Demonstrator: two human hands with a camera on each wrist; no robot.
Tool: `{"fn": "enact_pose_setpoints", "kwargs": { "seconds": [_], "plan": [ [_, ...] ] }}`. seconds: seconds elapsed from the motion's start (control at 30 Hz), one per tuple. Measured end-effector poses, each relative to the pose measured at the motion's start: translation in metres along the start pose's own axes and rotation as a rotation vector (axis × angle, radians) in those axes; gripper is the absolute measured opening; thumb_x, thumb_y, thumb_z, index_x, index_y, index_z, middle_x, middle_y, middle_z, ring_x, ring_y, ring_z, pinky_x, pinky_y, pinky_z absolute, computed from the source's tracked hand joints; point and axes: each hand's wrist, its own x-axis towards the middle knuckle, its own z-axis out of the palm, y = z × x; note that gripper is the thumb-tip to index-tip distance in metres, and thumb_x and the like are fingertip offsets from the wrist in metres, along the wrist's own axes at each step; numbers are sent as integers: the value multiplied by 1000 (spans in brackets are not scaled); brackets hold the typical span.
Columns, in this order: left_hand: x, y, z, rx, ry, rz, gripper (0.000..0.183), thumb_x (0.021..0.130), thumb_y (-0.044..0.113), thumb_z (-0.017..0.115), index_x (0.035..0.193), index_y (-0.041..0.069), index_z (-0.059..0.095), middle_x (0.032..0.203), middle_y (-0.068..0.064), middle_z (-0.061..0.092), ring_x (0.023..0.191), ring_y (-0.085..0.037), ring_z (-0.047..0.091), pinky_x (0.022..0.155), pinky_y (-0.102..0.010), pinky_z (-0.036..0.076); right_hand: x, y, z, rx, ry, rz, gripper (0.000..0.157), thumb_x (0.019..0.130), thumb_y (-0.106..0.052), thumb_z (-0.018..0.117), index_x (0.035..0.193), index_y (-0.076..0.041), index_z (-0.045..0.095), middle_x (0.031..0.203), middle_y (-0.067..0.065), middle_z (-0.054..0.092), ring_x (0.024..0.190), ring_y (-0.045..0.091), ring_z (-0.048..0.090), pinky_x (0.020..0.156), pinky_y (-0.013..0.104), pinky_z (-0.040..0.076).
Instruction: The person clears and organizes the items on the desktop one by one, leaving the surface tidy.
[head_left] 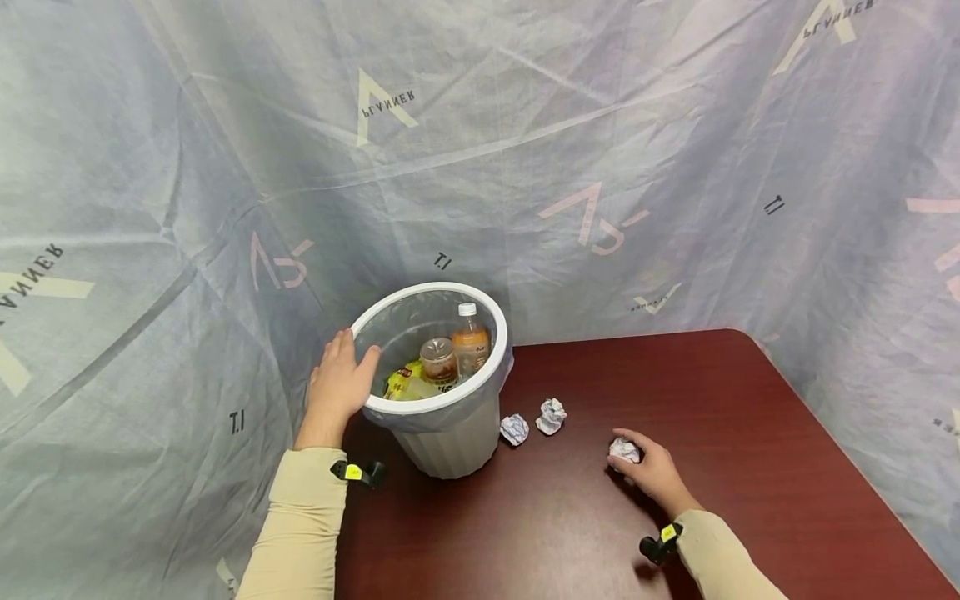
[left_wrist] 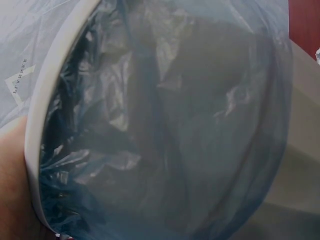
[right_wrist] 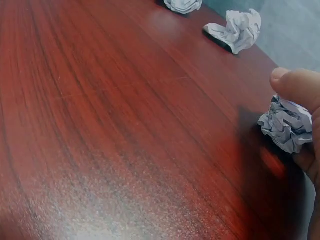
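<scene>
On the left of the head view stands a white trash bin (head_left: pixel 450 450) with a thin plastic liner (head_left: pixel 390 333) folded over its rim. My left hand (head_left: pixel 339 379) rests on the near-left part of that rim, fingers extended and thumb spread; the left wrist view shows the rim (left_wrist: pixel 37 115) beside the hand (left_wrist: pixel 11 175). At the right, my right hand (head_left: pixel 654 471) holds a crumpled paper ball (head_left: pixel 624 451) between thumb and fingers, low over the table. The ball (right_wrist: pixel 287 125) shows under the thumb in the right wrist view.
Two more crumpled paper balls, one (head_left: pixel 514 429) beside the bin and another (head_left: pixel 551 417) to its right, lie on the dark red table (head_left: pixel 570 517). Inside the bin are a bottle (head_left: pixel 471 342), a clear container (head_left: pixel 438 358) and a yellow wrapper (head_left: pixel 405 382). Grey sheeting (head_left: pixel 480 167) hangs behind.
</scene>
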Motion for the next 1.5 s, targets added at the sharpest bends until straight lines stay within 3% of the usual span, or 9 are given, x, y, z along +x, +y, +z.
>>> {"fn": "enact_pose_setpoints", "kwargs": {
  "seconds": [0.2,0.4,0.5,0.77,0.93,1.1,1.5],
  "plan": [
    [-1,1,-2,-1,-9,-6,78,107,50,29,160,-4,11,166,-26,11,153,-44,9,117,-69,11,3,-3,0,1,15,1,46,84,-11,83,127,-5,68,95,17,70,54,15,63,48,30,54],
    [-1,2,-2,7,-11,-8,78,107,50,29,160,-4,11,166,-26,11,153,-43,8,117,-69,11,16,-17,-6,-98,75,-78,44,84,-16,84,126,-9,71,110,15,73,85,20,64,69,27,53],
    [0,1,-1,11,-11,-7,78,107,50,28,161,-4,11,166,-26,11,153,-44,8,117,-68,11,25,-31,-10,-89,82,-100,41,86,-18,83,125,-12,71,113,13,72,91,21,64,73,26,52],
    [1,-1,2,8,2,-5,78,106,49,29,160,-4,12,166,-26,12,153,-43,9,117,-68,12,52,-74,-17,9,76,-128,38,88,-16,81,124,-11,72,116,14,71,92,20,63,71,21,53],
    [2,-2,3,7,6,-2,78,106,50,30,160,-5,12,166,-26,13,153,-44,10,117,-69,12,69,-100,-19,5,105,-140,38,87,-15,81,123,-9,72,115,13,72,93,21,63,70,19,53],
    [3,-3,3,7,8,1,79,106,50,29,160,-5,12,166,-26,12,153,-44,10,117,-69,12,88,-127,-18,-1,133,-206,39,86,-16,83,123,-9,73,116,12,73,95,22,65,71,17,52],
    [3,-4,4,4,6,-4,78,106,49,30,160,-5,12,166,-26,12,153,-45,10,117,-69,13,113,-223,-10,56,173,-350,38,86,-18,83,122,-14,75,118,12,72,95,24,67,72,26,55]
  ]
}}
